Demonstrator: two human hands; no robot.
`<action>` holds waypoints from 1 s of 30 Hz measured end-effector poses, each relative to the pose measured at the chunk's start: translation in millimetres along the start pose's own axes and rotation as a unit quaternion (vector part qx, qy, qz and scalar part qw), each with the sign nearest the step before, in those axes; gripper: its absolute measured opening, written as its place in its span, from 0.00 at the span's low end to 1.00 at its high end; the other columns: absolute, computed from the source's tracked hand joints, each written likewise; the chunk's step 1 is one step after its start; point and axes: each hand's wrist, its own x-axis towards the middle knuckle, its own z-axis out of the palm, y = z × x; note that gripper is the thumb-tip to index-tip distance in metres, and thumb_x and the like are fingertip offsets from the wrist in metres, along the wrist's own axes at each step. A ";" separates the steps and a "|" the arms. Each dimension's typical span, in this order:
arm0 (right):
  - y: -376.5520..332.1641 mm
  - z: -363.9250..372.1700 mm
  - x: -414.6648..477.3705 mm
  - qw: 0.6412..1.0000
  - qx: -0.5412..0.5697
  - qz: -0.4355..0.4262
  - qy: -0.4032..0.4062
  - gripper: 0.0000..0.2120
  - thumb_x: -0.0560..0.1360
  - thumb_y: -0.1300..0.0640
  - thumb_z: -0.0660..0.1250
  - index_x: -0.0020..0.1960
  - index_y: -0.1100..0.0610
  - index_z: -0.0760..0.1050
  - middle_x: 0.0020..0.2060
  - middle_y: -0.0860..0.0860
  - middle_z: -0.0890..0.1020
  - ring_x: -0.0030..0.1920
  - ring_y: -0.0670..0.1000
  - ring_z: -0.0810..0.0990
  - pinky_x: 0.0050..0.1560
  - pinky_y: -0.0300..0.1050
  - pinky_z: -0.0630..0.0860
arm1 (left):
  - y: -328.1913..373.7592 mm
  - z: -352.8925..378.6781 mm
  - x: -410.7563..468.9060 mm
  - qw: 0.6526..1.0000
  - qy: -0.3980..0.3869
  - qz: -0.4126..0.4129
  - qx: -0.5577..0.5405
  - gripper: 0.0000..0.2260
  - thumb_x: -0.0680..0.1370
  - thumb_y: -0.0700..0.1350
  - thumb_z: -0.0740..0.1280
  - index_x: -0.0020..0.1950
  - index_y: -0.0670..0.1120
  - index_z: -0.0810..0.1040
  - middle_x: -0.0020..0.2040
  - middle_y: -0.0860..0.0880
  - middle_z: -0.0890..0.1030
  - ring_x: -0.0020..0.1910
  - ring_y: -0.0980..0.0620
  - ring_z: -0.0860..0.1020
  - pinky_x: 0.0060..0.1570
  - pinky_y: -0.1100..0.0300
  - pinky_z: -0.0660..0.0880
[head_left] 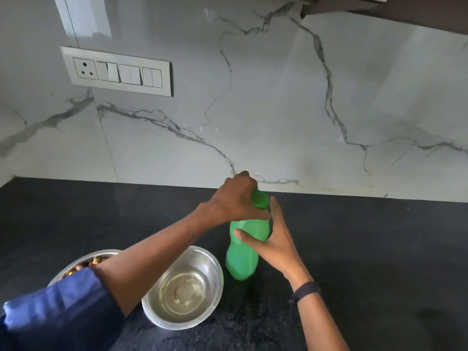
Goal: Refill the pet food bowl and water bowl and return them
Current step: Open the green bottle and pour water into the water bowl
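Note:
A green plastic bottle [241,259] stands upright on the black counter [367,249]. My left hand [235,198] is closed over its green cap [259,198]. My right hand [271,239] wraps the bottle's upper body, thumb in front and fingers behind. Left of the bottle sits a steel bowl [183,287] with clear water in it. Further left, a second steel bowl [86,262] holds brown pet food and is mostly hidden under my left forearm.
A marble-patterned wall [278,110] rises right behind the counter, with a switch and socket panel [116,72] at upper left. A dark cabinet underside [379,11] hangs at top right. The counter stretches away to the right of the bottle.

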 end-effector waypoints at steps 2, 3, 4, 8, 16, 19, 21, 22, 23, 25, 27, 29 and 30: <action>2.4 1.9 -1.8 0.999 0.029 -0.014 0.004 0.47 0.58 0.43 0.83 0.72 0.46 0.65 0.61 0.36 0.78 0.62 0.36 0.76 0.61 0.40 0.75 | 9.3 3.1 -11.9 1.000 -0.013 0.009 0.012 0.25 0.63 0.66 0.72 0.42 0.45 0.77 0.42 0.50 0.73 0.38 0.49 0.75 0.36 0.56 0.73; 4.7 2.2 -4.4 0.999 0.038 -0.016 0.004 0.43 0.58 0.46 0.84 0.68 0.45 0.69 0.57 0.37 0.81 0.59 0.36 0.78 0.58 0.38 0.76 | 12.5 4.4 -16.1 0.999 -0.016 0.014 0.032 0.27 0.63 0.69 0.71 0.44 0.45 0.77 0.43 0.50 0.74 0.39 0.49 0.75 0.38 0.55 0.74; 7.1 2.2 -6.7 0.999 0.046 -0.018 0.004 0.39 0.58 0.49 0.85 0.65 0.46 0.72 0.56 0.40 0.82 0.58 0.38 0.79 0.56 0.37 0.77 | 14.2 5.0 -18.2 0.998 -0.023 0.016 0.051 0.29 0.63 0.70 0.69 0.46 0.46 0.77 0.44 0.50 0.74 0.40 0.48 0.75 0.41 0.54 0.74; 13.0 0.0 -12.9 0.996 0.083 -0.019 0.013 0.31 0.61 0.61 0.83 0.60 0.53 0.76 0.50 0.47 0.85 0.52 0.44 0.84 0.50 0.39 0.79 | 18.2 7.9 -14.3 0.992 -0.096 0.036 0.069 0.32 0.67 0.71 0.65 0.56 0.45 0.70 0.51 0.50 0.69 0.52 0.50 0.67 0.54 0.51 0.68; 15.8 10.5 -13.1 0.996 0.068 -0.003 0.062 0.30 0.60 0.58 0.82 0.57 0.50 0.73 0.49 0.44 0.82 0.48 0.36 0.82 0.47 0.31 0.77 | 15.5 46.0 -16.3 0.936 -0.019 0.068 -0.344 0.23 0.66 0.33 0.71 0.60 0.44 0.79 0.56 0.50 0.82 0.57 0.58 0.78 0.60 0.66 0.72; 19.3 19.5 -11.1 0.993 0.073 -0.009 0.088 0.27 0.61 0.62 0.81 0.56 0.52 0.74 0.48 0.45 0.82 0.48 0.37 0.82 0.47 0.32 0.76 | 31.7 49.9 -28.0 0.958 0.107 -0.010 -0.266 0.15 0.67 0.46 0.71 0.53 0.51 0.83 0.51 0.55 0.84 0.52 0.57 0.80 0.58 0.61 0.74; 22.1 24.0 -11.2 0.991 0.082 -0.010 0.103 0.29 0.60 0.61 0.80 0.58 0.57 0.74 0.49 0.48 0.83 0.49 0.41 0.83 0.48 0.35 0.78 | 35.3 48.7 -31.2 0.964 0.133 -0.037 -0.225 0.17 0.68 0.52 0.72 0.56 0.51 0.82 0.52 0.55 0.84 0.52 0.55 0.80 0.57 0.58 0.74; 21.7 24.7 -11.9 0.991 0.085 -0.015 0.105 0.29 0.59 0.59 0.80 0.58 0.57 0.74 0.49 0.48 0.83 0.49 0.41 0.84 0.48 0.36 0.79 | 32.1 44.4 -31.1 0.968 0.090 -0.033 -0.230 0.21 0.68 0.55 0.72 0.60 0.51 0.80 0.54 0.54 0.83 0.54 0.55 0.79 0.58 0.58 0.74; 20.0 24.4 -12.8 0.991 0.086 -0.019 0.105 0.30 0.59 0.60 0.81 0.58 0.57 0.74 0.48 0.47 0.83 0.48 0.41 0.84 0.48 0.35 0.79 | 25.9 37.1 -31.9 0.967 0.014 -0.024 -0.254 0.26 0.68 0.57 0.72 0.64 0.52 0.77 0.57 0.54 0.81 0.55 0.56 0.78 0.59 0.58 0.74; 18.1 22.3 -14.1 0.989 0.092 -0.038 0.113 0.29 0.60 0.63 0.82 0.57 0.58 0.74 0.47 0.47 0.83 0.47 0.38 0.83 0.47 0.32 0.77 | 11.6 15.5 -34.5 0.942 -0.160 0.001 -0.296 0.34 0.67 0.52 0.73 0.72 0.52 0.68 0.63 0.54 0.76 0.60 0.57 0.76 0.62 0.60 0.73; 17.7 20.3 -15.5 0.986 0.101 -0.057 0.119 0.28 0.60 0.66 0.82 0.57 0.61 0.75 0.47 0.48 0.83 0.46 0.38 0.82 0.46 0.30 0.76 | 2.0 -7.9 -35.4 0.930 -0.236 0.030 -0.281 0.34 0.71 0.45 0.74 0.74 0.49 0.66 0.66 0.53 0.75 0.63 0.56 0.75 0.63 0.63 0.72; 18.1 20.9 -16.8 0.986 0.104 -0.062 0.116 0.28 0.61 0.64 0.83 0.57 0.58 0.75 0.49 0.50 0.83 0.49 0.42 0.82 0.48 0.32 0.76 | 5.3 -22.3 -34.3 0.964 -0.181 0.054 -0.186 0.24 0.73 0.49 0.73 0.67 0.48 0.74 0.60 0.52 0.80 0.56 0.55 0.79 0.58 0.60 0.75; 17.8 21.2 -17.9 0.986 0.106 -0.061 0.115 0.27 0.61 0.62 0.83 0.56 0.55 0.76 0.49 0.50 0.83 0.49 0.43 0.82 0.49 0.34 0.77 | 10.0 -24.8 -32.9 0.985 -0.133 0.061 -0.093 0.21 0.72 0.57 0.72 0.61 0.48 0.77 0.54 0.51 0.81 0.51 0.52 0.80 0.54 0.56 0.77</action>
